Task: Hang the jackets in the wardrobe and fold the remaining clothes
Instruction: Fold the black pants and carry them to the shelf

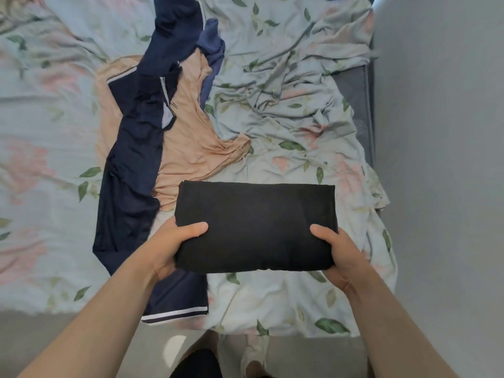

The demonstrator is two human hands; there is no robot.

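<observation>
Floral bed [286, 85] below. Left hand [169, 241], right hand [341, 255] grip folded black garment [255, 227] at ends: soft, light, floppy; support underneath.

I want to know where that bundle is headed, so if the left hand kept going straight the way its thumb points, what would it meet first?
The left hand grips the folded black garment, thumb on top pointing right. Going straight on, it would probably meet the right hand gripping the opposite end.
</observation>
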